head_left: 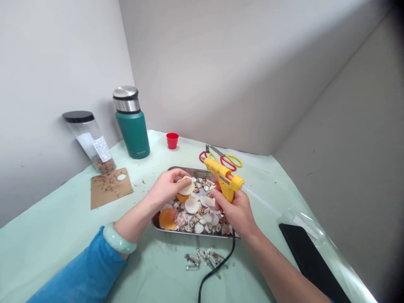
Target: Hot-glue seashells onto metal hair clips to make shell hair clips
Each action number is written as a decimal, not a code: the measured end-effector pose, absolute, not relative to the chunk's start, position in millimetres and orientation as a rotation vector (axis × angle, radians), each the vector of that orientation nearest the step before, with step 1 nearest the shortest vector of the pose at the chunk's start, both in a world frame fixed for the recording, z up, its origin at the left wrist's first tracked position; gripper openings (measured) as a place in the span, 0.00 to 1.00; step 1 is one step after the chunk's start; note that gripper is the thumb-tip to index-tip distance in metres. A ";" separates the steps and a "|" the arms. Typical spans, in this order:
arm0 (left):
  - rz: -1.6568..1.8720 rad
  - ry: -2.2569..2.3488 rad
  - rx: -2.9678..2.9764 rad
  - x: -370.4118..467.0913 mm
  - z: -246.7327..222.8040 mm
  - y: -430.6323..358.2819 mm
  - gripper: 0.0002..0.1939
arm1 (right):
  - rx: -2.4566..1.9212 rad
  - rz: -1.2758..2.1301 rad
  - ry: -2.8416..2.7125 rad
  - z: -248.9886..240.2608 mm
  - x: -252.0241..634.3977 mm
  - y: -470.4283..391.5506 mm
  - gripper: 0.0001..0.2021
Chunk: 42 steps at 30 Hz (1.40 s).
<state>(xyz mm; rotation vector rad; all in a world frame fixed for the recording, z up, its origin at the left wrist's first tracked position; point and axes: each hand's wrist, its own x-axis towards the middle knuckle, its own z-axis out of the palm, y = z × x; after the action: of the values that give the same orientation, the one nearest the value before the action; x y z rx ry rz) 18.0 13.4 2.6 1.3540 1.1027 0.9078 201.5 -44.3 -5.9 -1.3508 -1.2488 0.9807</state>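
A pale cream scallop shell (187, 188) is pinched between the thumb and fingers of my left hand (172, 185), over the left part of a metal tray (164, 229). My right hand (235, 210) wraps round the handle of a yellow hot glue gun (223, 176). Its nozzle points up and to the left, and a clear glue stick (259, 198) sticks out of its back. A black cord (217, 269) hangs from the handle. Many small seashells (198, 216) fill the tray below both hands, with an orange shell (168, 219) at the left.
Small metal clips (205, 261) lie before the tray. Behind it are scissors (230, 160) and a red cup (172, 141). At left stand a green bottle (132, 132), a leaning clear jar (93, 143) and a brown board (110, 189). A black flat object (312, 261) lies right.
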 end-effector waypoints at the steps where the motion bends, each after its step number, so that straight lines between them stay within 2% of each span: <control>1: 0.930 1.091 1.345 17.1 1.8 14.5 0.11 | -1.344 0.977 -1.252 -6.1 201.5 -44.6 0.21; 9: 0.943 0.991 1.238 16.4 7.1 13.1 0.09 | -1.368 0.970 -1.291 -11.2 201.3 -44.3 0.20; 13: 0.926 1.001 1.275 16.9 5.4 13.3 0.11 | -1.378 0.983 -1.332 -15.4 202.0 -44.1 0.17; 18: 0.816 1.172 1.713 13.5 2.0 14.0 0.08 | -1.375 0.960 -1.330 -14.4 202.2 -44.6 0.16; 24: 0.492 1.156 2.300 18.3 5.2 1.0 0.09 | -1.444 0.791 -1.457 -19.0 206.5 -44.3 0.16; 33: 0.327 1.252 2.487 18.5 -10.3 6.4 0.10 | -1.451 0.867 -1.425 -13.0 204.7 -44.5 0.19; 42: 0.351 1.432 2.536 15.2 -10.3 12.5 0.14 | -1.369 0.927 -1.300 -12.4 205.5 -42.6 0.19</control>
<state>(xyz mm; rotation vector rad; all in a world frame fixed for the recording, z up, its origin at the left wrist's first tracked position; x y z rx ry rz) 15.2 12.5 -10.3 2.5356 1.4317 0.3507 205.5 -42.6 -12.4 -1.3694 -1.3004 0.9266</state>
